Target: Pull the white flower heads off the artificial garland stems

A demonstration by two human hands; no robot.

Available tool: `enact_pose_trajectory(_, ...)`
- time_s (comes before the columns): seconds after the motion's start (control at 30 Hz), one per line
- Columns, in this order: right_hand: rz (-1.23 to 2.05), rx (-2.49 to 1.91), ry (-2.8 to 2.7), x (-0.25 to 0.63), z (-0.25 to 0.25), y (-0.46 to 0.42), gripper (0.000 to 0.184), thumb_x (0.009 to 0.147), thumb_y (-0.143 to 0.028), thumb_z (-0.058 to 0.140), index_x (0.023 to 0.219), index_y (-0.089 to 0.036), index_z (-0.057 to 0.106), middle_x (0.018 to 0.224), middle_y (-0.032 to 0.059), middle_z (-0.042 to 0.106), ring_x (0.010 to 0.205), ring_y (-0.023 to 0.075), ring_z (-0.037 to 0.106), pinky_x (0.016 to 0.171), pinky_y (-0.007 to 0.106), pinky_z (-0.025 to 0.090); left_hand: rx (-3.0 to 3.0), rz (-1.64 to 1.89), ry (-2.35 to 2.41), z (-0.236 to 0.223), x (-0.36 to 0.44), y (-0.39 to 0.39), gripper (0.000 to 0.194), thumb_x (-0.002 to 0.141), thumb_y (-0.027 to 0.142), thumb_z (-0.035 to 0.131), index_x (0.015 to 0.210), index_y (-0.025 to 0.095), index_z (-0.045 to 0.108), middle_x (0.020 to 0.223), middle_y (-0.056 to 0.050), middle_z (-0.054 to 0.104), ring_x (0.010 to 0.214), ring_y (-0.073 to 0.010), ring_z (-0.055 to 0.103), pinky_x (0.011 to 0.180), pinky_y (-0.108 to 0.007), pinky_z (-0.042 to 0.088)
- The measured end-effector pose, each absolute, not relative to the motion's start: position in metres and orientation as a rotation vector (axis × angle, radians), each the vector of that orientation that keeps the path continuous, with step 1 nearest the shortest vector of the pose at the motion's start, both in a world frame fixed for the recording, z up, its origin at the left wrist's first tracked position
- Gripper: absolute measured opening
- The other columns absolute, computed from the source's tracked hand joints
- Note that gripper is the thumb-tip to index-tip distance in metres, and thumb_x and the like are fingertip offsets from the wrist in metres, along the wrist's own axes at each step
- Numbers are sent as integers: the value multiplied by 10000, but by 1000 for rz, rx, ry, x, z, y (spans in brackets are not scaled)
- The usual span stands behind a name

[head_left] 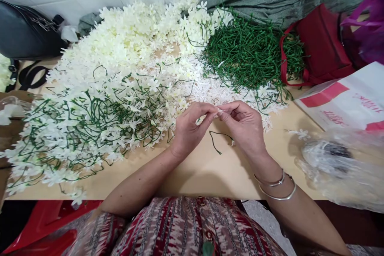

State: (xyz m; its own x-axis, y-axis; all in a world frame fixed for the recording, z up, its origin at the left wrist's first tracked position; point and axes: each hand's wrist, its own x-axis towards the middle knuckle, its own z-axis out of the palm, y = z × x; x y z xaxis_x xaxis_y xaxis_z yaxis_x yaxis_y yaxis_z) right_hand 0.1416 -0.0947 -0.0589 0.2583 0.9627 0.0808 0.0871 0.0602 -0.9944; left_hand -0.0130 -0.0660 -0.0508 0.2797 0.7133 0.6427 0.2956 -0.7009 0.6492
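Note:
My left hand and my right hand meet fingertip to fingertip just above the table, both closed in a pinch. Whatever lies between the fingertips is tiny and whitish, mostly hidden by them. Below the hands a thin green stem shows against the wood, its other end near my right palm. Loose white stick-like pieces are heaped right behind the fingers. To the left spreads a pile of white artificial flowers on green stems. Plain white blossoms are heaped farther back.
Bare green stems form a tangled pile at the back right, beside a red bag. A white and pink paper bag and clear plastic lie at right on the wooden table. A black bag stands far left.

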Motion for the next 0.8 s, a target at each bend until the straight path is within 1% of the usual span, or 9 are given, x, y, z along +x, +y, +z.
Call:
enact_pose_trajectory(0.17, 784, -1244, -1128, 151, -56, -91, 83, 834, -296, 794, 819, -261, 719, 898, 16, 737, 911, 198, 695, 859, 384, 573, 2135, 1416, 897, -46, -12, -69, 125, 969, 121, 661, 1080, 179, 663, 990, -46, 769, 921, -131, 729, 851, -261, 589)
enact_pose_trajectory(0.27, 756, -1182, -1095, 161, -55, -88, 108, 830, -270, 785, 813, -252, 679, 1027, 40, 744, 1040, 214, 704, 945, 416, 568, 2235, 1105, 655, -36, -18, -68, 124, 1006, 134, 583, 1066, 186, 677, 1010, -58, 770, 949, -144, 727, 880, -281, 577)
enact_pose_trajectory(0.33, 751, -1199, -1064, 168, -57, -86, 139, 842, -299, 770, 827, -252, 640, 1011, 43, 744, 985, 216, 717, 924, 436, 581, 2304, 708, 435, -31, -24, -66, 113, 1019, 189, 588, 1048, 209, 695, 1038, -52, 776, 949, -150, 723, 879, -282, 564)
enact_pose_trajectory(0.43, 705, -1267, -1057, 178, -62, -83, 182, 847, -369, 759, 839, -277, 601, 947, 46, 726, 864, 220, 704, 837, 446, 592, 2421, 301, 301, -34, -28, -64, 84, 945, 231, 721, 1029, 227, 731, 1101, -59, 773, 1022, -204, 695, 893, -320, 533)
enact_pose_trajectory(0.5, 696, -1293, -1064, 182, -64, -81, 180, 836, -389, 762, 887, -294, 618, 911, 43, 706, 829, 221, 685, 795, 434, 585, 2506, 218, 302, -41, -26, -66, 78, 898, 209, 771, 972, 223, 749, 1078, -62, 768, 1040, -233, 670, 893, -342, 509)
enact_pose_trajectory(0.57, 726, -1278, -1059, 185, -66, -80, 201, 819, -382, 774, 954, -289, 658, 868, 23, 684, 796, 204, 663, 768, 405, 573, 2555, 180, 304, -48, -22, -68, 39, 923, 199, 734, 893, 221, 747, 1025, -52, 762, 1018, -230, 655, 895, -343, 489)
enact_pose_trajectory(0.63, 773, -1242, -1048, 187, -67, -80, 210, 807, -363, 797, 972, -275, 702, 833, -1, 671, 765, 178, 639, 753, 369, 558, 2567, 139, 303, -51, -17, -70, 135, 974, 212, 665, 857, 213, 732, 1014, -49, 754, 1015, -223, 642, 919, -343, 474)
enact_pose_trajectory(0.73, 840, -1173, -1015, 187, -68, -79, 165, 794, -354, 847, 903, -288, 742, 797, -20, 670, 724, 153, 616, 775, 355, 549, 2479, 121, 325, -49, -13, -71, 174, 1020, 239, 595, 905, 183, 715, 1045, -73, 749, 1046, -235, 636, 956, -367, 466)
enact_pose_trajectory(0.8, 900, -1108, -978, 187, -68, -79, 188, 767, -380, 885, 875, -310, 749, 793, -21, 682, 710, 159, 621, 818, 390, 561, 2292, 195, 328, -45, -14, -70, 164, 1035, 265, 578, 966, 174, 697, 1056, -83, 750, 1043, -225, 650, 980, -374, 471)
